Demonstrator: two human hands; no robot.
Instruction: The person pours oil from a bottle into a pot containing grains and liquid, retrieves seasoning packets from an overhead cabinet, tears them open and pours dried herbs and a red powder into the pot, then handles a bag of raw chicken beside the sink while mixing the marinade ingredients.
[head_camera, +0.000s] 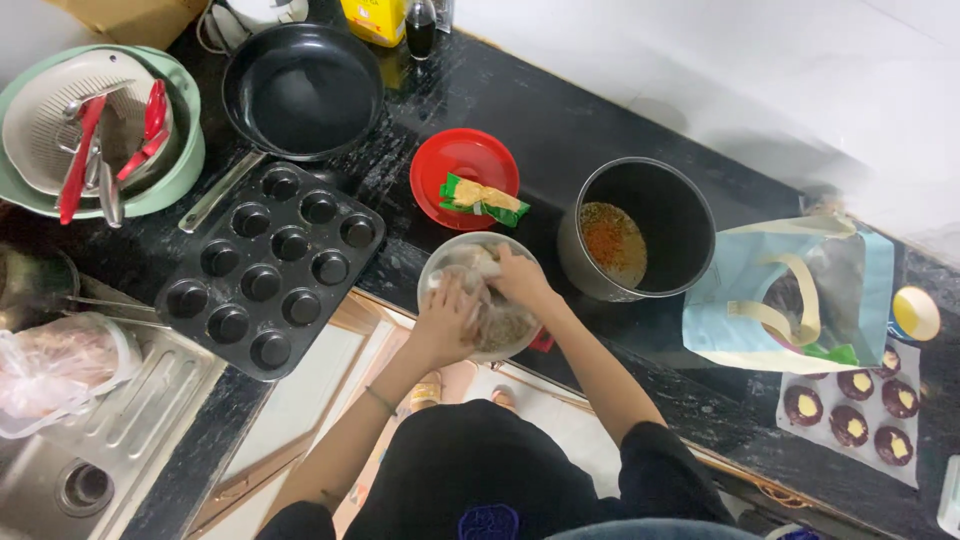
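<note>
At the counter edge, just left of the black pot (640, 230) | metal bowl (478, 296) | left hand (445, 318), right hand (520, 280) both pressed into its pale mixture, clutching it | step: hand-mixing, seemingly midway | next: even kneading; muffin tray (268, 265) lies further left.

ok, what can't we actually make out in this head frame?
- Contents of the metal bowl: head view, mostly covered by the left hand and right hand.
- Grip of either hand: fingers buried in the bowl, so unclear.
- Inside of the tote bag: its own fabric and handles hide it.
- Yellow container and dark bottle: cut off by the top edge.
- Plastic bag contents: blurred through film.
</note>
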